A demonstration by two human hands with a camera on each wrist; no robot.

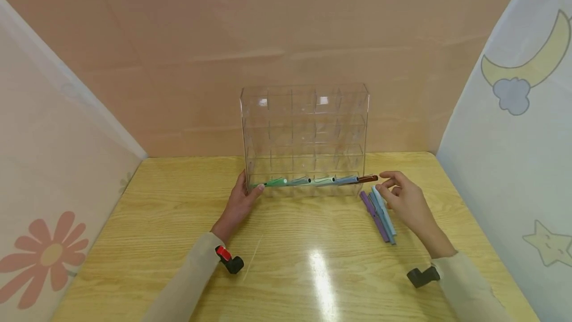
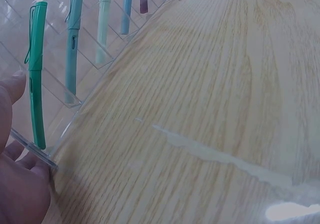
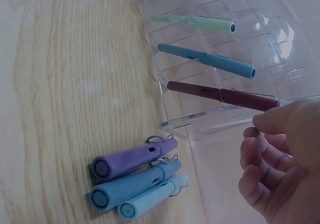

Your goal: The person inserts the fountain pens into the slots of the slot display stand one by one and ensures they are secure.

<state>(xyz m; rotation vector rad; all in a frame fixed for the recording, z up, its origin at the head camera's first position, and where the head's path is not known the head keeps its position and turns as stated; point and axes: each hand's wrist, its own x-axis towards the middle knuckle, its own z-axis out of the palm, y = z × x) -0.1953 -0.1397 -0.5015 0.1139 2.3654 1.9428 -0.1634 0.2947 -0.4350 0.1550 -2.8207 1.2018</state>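
A clear acrylic rack (image 1: 304, 135) with a grid of compartments stands upright on the table. My left hand (image 1: 239, 206) grips its lower left side, thumb in front and fingers behind. Along the bottom row lie a green pen (image 2: 36, 74), a teal pen (image 2: 73, 49), a pale green pen (image 3: 197, 22), a blue pen (image 3: 210, 62) and a dark red pen (image 3: 220, 95). My right hand (image 1: 404, 200) is beside the dark red pen's outer end, fingers loosely bent and holding nothing. Below it lie a purple pen (image 3: 132, 159), a blue pen (image 3: 132, 186) and a light blue pen (image 3: 150, 199).
The wooden table (image 1: 286, 247) ends at an orange-brown backdrop (image 1: 192, 63). Pale printed sheets flank it, one with a flower (image 1: 51, 255) on the left, the other with a moon (image 1: 532, 66) on the right. The three loose pens lie just right of the rack.
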